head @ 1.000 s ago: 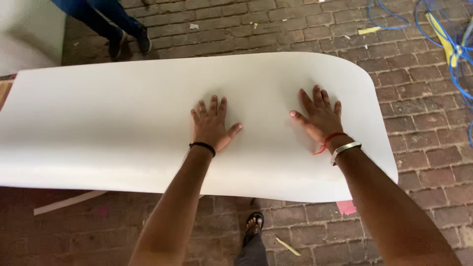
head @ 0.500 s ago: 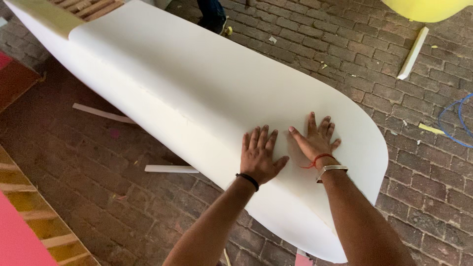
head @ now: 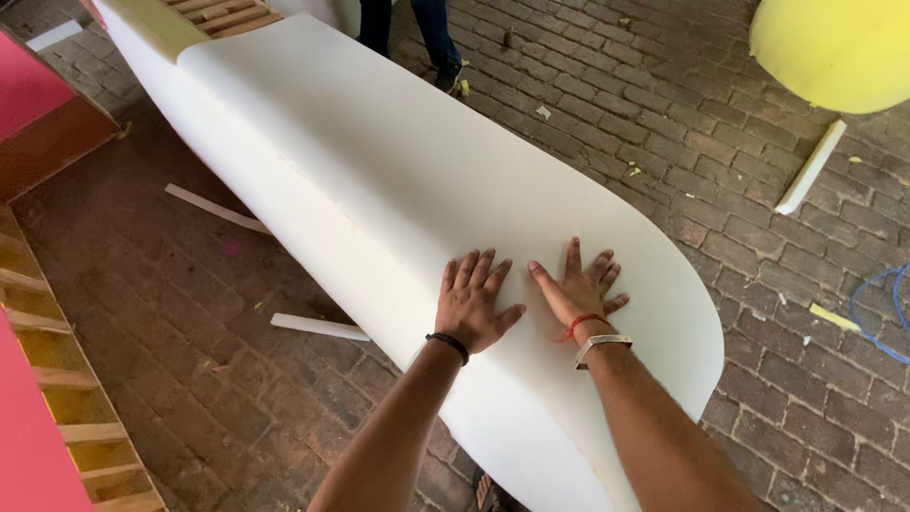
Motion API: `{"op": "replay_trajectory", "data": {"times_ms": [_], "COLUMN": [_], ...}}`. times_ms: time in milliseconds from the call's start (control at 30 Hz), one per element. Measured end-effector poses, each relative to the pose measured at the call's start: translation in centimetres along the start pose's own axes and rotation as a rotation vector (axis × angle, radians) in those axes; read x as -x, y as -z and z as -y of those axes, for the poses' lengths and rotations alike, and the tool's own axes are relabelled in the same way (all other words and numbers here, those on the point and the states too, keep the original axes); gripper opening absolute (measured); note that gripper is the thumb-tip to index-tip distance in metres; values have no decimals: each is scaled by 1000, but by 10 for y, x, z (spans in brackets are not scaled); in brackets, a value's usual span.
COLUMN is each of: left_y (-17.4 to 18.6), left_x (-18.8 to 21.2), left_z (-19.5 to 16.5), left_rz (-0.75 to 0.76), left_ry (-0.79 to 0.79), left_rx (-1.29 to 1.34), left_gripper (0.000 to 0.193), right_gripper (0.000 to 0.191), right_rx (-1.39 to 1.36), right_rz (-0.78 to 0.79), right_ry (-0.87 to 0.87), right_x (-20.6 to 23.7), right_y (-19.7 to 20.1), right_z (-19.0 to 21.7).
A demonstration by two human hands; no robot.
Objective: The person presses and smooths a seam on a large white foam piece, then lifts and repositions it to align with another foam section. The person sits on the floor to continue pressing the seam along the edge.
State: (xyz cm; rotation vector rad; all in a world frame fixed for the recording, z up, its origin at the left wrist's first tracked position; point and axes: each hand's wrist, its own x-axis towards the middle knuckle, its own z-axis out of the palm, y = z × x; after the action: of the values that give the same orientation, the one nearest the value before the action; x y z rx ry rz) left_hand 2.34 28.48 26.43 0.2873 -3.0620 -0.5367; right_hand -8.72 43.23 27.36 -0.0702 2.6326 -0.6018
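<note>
Seen from above, looking down two bare forearms toward a brick floor (head: 739, 190)

Long white foam sheet (head: 379, 171) draped over a rounded form, running from upper left of the frame down to lower right, its rounded end at right centre

Left hand (head: 471, 305) lying flat on the sheet just below centre, fingers spread wide, palm down, gripping nothing; black band at the wrist

Right hand (head: 578, 289) flat beside it, slightly right of centre, fingers fanned, thumb nearly meeting the left hand's thumb, likewise holding nothing; red thread and metal bangle at the wrist

Wooden slats (head: 218, 14) showing bare at the top left where the sheet stops

Pink-covered wooden frame (head: 38, 104) along the left edge; loose white foam strips (head: 318, 326) on the bricks at lower left and another strip (head: 810, 166) at upper right

Yellow foam piece (head: 834, 47) in the top right corner; blue cord (head: 882, 303) at the right edge

Another person's legs (head: 417, 33) standing at top centre, behind the form

Judged from the flat palms: pressing and smoothing the sheet onto the curve. Best done with full palms rather than fingertips, even weight through both arms, working outward from the middle toward the free lower edge, hands kept close so no bubble or crease gets trapped between them
</note>
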Motion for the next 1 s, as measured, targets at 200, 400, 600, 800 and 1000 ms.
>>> {"op": "replay_trajectory", "data": {"times_ms": [200,400,600,800,1000], "left_y": [5,10,-33,-151,-299], "left_x": [-60,-139,-261,-248,-297], "left_z": [-34,-85,-133,-180,-211], "left_rz": [21,-6,-95,-164,591], "left_ry": [39,24,140,361,1226], "left_rx": [27,75,86,398,532], "left_gripper": [79,68,63,85,92], "right_gripper": [102,82,98,117,124], "right_rx": [33,58,304,108,75], "right_rz": [68,-65,-163,-16,58], "right_ry": [35,393,368,434,466], "right_x": [-52,-81,-148,-349,-550], "right_y": [46,80,106,195,235], "right_z": [-13,-81,-135,-175,-230]}}
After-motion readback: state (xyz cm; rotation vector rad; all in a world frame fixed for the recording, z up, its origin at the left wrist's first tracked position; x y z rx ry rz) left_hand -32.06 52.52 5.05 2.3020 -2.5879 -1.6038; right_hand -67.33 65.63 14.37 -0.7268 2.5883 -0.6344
